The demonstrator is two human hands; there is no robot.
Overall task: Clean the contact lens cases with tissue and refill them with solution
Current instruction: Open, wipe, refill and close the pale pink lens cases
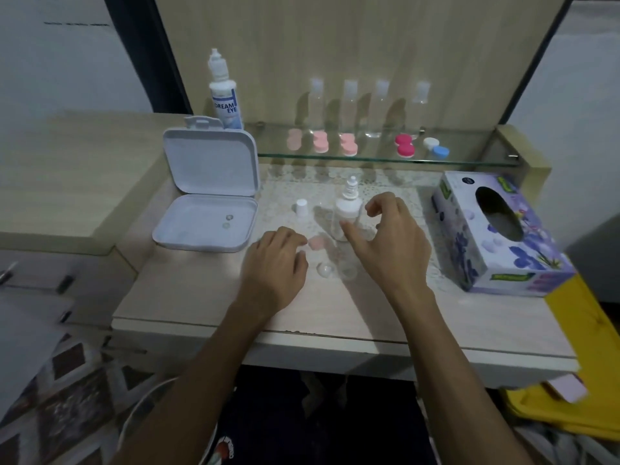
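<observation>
Head view, looking down on pale desk [208,297]: small clear solution bottle [347,213] standing upright at centre, long axis vertical, threaded nozzle pointing straight up, white cap [302,207] off and sitting apart to its left; right hand [385,239] hovering just beside bottle, thumb and fingers curved and parted around it, apparently not gripping yet, contact at thumb tip uncertain; left hand [273,260] resting low on desk, fingers loosely bent, holding nothing, fingertips next to pale pink lid [315,243]; opened lens case [335,270], transparent and hard to trace, lying flat just in front of bottle between both hands, wells apparently facing up. Judging handling: bottle likely light, thin-walled, squeezable, easily tipped, best taken around mid-body below shoulder, keeping nozzle clear; case and lid tiny, stiff, slick when wet, best pinched by rims. Tissue box [496,236] lying at right, oval slot facing up, long axis running away from viewer. Larger solution bottle [223,92] standing upright at back left, tip up. White hinged box [208,193] lying open at left. Further closed cases [404,145] lined along glass shelf [469,161] in front of four clear bottles [349,105]
</observation>
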